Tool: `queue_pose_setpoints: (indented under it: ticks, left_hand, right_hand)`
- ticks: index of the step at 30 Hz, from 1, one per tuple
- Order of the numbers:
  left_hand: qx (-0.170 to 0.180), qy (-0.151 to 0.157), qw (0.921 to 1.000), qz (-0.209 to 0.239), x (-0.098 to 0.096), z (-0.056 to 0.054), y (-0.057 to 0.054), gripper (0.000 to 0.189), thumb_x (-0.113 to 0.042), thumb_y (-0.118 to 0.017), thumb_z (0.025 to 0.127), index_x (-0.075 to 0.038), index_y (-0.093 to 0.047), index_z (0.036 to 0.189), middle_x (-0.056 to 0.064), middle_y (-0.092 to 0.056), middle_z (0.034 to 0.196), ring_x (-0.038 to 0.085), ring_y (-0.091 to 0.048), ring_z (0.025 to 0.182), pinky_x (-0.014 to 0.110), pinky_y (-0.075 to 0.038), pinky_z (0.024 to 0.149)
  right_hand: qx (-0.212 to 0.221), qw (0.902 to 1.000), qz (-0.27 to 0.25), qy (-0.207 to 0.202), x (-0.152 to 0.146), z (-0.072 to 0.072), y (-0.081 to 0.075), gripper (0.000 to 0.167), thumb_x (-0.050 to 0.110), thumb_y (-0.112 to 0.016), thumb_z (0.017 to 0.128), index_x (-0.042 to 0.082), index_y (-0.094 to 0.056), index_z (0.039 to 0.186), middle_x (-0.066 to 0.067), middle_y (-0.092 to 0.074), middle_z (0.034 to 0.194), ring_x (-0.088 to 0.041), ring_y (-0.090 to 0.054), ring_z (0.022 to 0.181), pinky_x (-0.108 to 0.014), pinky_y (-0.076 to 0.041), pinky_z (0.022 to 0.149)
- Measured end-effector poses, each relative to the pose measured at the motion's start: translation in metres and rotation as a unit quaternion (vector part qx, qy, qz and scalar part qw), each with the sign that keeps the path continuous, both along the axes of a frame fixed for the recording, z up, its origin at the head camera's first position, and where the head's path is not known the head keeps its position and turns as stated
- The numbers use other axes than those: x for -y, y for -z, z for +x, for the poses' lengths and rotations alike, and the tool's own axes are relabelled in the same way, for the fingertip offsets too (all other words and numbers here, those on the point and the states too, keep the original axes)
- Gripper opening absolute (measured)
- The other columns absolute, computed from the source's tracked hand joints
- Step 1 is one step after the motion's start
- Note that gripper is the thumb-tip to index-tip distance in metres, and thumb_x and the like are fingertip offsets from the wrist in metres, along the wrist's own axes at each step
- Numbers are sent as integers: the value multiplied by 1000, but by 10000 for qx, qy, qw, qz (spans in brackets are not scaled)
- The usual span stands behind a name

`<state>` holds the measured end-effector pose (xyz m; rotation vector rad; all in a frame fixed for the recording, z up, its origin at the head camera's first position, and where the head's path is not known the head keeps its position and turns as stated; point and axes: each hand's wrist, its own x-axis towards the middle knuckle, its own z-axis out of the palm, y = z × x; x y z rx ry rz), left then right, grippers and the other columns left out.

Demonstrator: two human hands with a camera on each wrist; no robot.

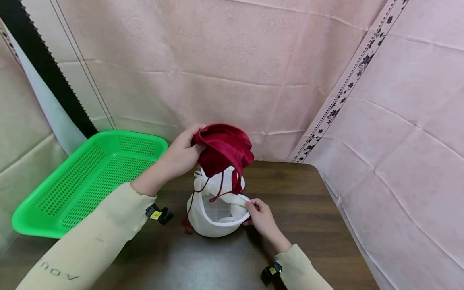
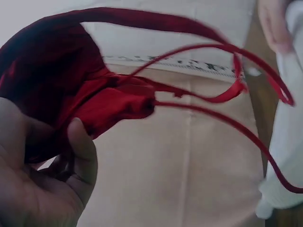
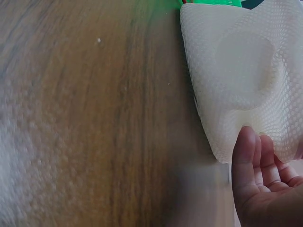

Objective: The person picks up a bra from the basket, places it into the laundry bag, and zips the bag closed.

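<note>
Holding red pouch [image 1: 226, 147] aloft, left fingers [image 2: 84, 158] curled

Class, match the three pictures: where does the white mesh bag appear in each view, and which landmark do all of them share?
Head: the white mesh bag is just below centre, partly hidden by the red pouch.
Left wrist: it is cut off by the right edge.
Right wrist: it fills the upper right, above the right hand.
Shared landmark: the brown wooden table.
</note>
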<state>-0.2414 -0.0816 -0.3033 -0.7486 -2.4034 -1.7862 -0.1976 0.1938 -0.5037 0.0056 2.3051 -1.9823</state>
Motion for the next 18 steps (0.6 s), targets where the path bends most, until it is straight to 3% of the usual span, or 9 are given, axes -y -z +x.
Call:
queue_pose_setpoints:
  ticks: [3, 10, 13, 18]
  left_hand:
    - [108, 94, 9989, -450, 3, -1, 9, 29, -9, -46, 100, -17, -52, 127, 10, -58, 111, 28, -62, 72, 43, -55, 57]
    - [-152, -107, 9859, -1665, 7, -3, 25, 37, -6, -46, 94, -22, -55, 126, 1, -60, 117, 21, -57, 98, 39, -49, 81]
    - [-205, -115, 9799, -1981, 8, -3, 29, 38, -6, -47, 93, -22, -57, 125, 0, -58, 119, 20, -56, 102, 41, -49, 85]
    - [-635, -38, 9659, -2511, 5, -5, 37, 36, -4, -51, 90, -17, -64, 121, 1, -58, 113, 19, -54, 102, 42, -47, 89]
  right_hand:
    - [75, 9999, -65, -33, 1, 1, -5, 25, 14, -52, 101, -9, -56, 107, -16, -63, 85, -24, -64, 64, -53, -55, 66]
    - [45, 9999, -70, -72, 8, 12, -30, 22, 7, -50, 100, -13, -55, 106, -17, -62, 82, -27, -63, 64, -59, -52, 69]
    - [34, 9999, -87, -95, 8, 12, -30, 22, 7, -50, 100, -13, -54, 105, -20, -62, 84, -23, -63, 63, -58, -52, 69]
    - [55, 9999, -152, -61, 3, 4, -12, 22, 11, -51, 100, -11, -55, 105, -20, -63, 84, -20, -63, 62, -53, -55, 65]
